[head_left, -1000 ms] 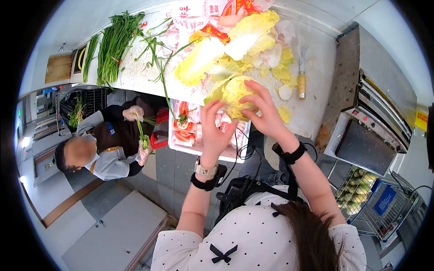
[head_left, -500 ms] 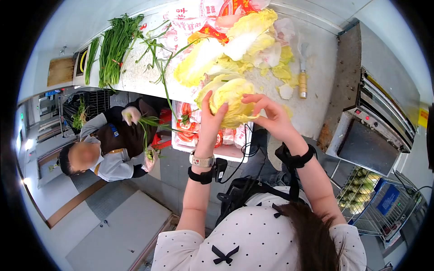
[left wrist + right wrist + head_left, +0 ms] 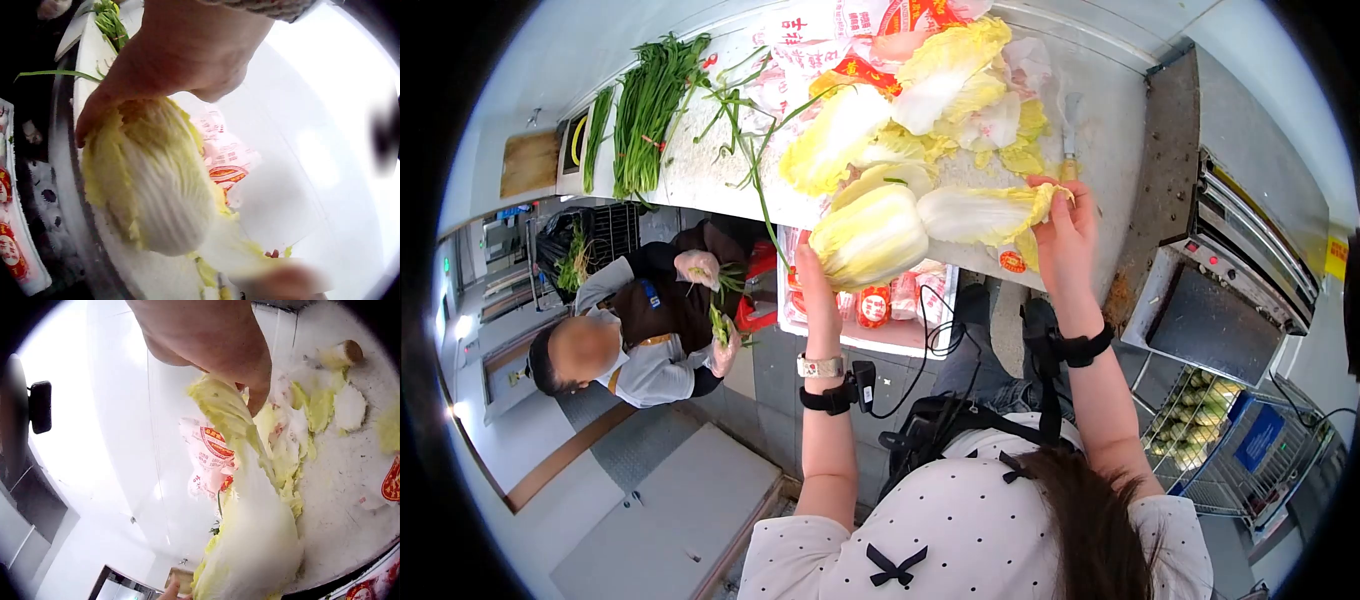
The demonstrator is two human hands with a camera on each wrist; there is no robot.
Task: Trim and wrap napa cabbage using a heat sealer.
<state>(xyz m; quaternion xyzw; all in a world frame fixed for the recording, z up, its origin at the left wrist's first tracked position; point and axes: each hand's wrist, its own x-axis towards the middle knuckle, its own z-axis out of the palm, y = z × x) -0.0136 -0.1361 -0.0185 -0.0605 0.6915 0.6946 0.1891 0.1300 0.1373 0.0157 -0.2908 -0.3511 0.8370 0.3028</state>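
A napa cabbage head (image 3: 875, 240) lies sideways over the table's near edge, pale ribs facing up. My left hand (image 3: 818, 290) grips its leafy end; in the left wrist view the fingers bend over the yellow top of the cabbage (image 3: 162, 187). Out to the right, my right hand (image 3: 1067, 235) pinches the yellow tip of an outer leaf (image 3: 980, 215). That leaf stretches away from the head, its white base beside the head's stem end. The right wrist view shows the leaf (image 3: 231, 415) hanging from the fingers toward the cabbage.
Loose cabbage leaves (image 3: 840, 140) and printed plastic wrapping (image 3: 800, 60) cover the table's back. A wooden-handled knife (image 3: 1070, 130) lies at right. Green stalks (image 3: 650, 120) lie left. Below the edge sits a foam box (image 3: 900, 343) of packets. A person (image 3: 650, 310) at left holds greens.
The cabbage has turned from end-on to lying sideways. My left hand has shifted left to its leafy end, while my right hand has drawn an outer leaf away to the right.
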